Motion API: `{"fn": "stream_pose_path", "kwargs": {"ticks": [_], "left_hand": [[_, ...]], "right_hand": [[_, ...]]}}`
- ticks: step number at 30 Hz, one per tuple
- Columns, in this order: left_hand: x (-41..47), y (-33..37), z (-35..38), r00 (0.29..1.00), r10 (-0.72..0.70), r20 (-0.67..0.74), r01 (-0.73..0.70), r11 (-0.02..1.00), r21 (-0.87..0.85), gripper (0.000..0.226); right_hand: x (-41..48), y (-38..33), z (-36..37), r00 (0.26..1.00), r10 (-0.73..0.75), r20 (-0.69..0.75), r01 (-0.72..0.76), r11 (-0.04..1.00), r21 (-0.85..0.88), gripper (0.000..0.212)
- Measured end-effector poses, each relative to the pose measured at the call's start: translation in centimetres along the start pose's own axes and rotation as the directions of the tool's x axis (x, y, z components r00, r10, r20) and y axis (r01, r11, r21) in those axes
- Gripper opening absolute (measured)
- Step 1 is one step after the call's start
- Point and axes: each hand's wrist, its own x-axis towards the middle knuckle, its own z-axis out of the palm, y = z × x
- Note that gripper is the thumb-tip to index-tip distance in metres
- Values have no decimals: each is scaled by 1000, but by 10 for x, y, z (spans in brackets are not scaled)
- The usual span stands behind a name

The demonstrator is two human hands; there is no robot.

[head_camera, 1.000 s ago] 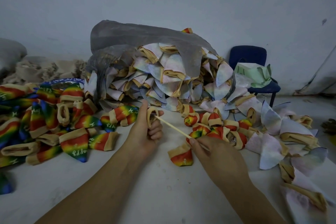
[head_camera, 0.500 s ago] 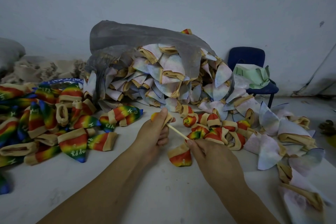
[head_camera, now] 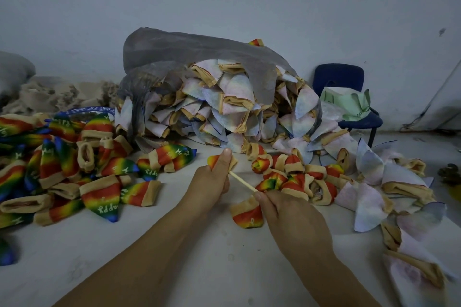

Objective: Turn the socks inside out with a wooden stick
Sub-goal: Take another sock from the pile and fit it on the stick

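Observation:
My left hand (head_camera: 212,182) grips a small sock (head_camera: 215,160) with a tan cuff, and a red-yellow tip shows past my thumb. A thin wooden stick (head_camera: 243,182) runs from inside that sock down to my right hand (head_camera: 291,222), which pinches its near end. Just below my right fingers a red and tan sock (head_camera: 245,215) lies on the white table (head_camera: 224,262). Turned rainbow socks (head_camera: 62,174) are heaped at the left. Pale unturned socks (head_camera: 224,107) spill from a grey plastic bag (head_camera: 189,50) behind.
More half-turned red socks (head_camera: 294,179) and pale ones (head_camera: 374,182) lie at the right, some near the table's right edge. A blue chair (head_camera: 349,97) with green cloth stands by the wall. Beige fabric (head_camera: 45,97) is piled at the far left.
The stick has gone deeper into the sock, so less of it shows. A coloured tip has come out past my left thumb. My hands have drawn closer together.

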Motion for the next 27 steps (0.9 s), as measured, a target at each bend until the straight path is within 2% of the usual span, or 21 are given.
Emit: {"fn": "stream_pose_path", "kwargs": {"ticks": [5, 9, 16, 20, 24, 27], "left_hand": [[0, 0, 4, 999, -39, -16, 36, 992, -120, 73], [-3, 4, 9, 998, -17, -57, 10, 993, -117, 70], [-8, 5, 9, 996, 29, -86, -32, 999, -34, 71], [-6, -7, 4, 995, 96, -24, -99, 981, -165, 61], [-2, -11, 7, 998, 49, 35, -39, 972, -230, 43], [-3, -15, 7, 992, 83, 92, -62, 975, -213, 48]], "right_hand": [[0, -1, 2, 1000, 13, 3, -13, 1000, 2, 41], [-3, -8, 9, 999, 47, -7, -47, 997, 60, 39], [-1, -9, 18, 996, 74, 57, -85, 970, 228, 35], [3, -5, 14, 995, 81, 66, -93, 974, 206, 40], [4, 0, 11, 994, 98, 45, -105, 974, 200, 40], [5, 5, 11, 991, 122, 52, -130, 968, 213, 39]]}}
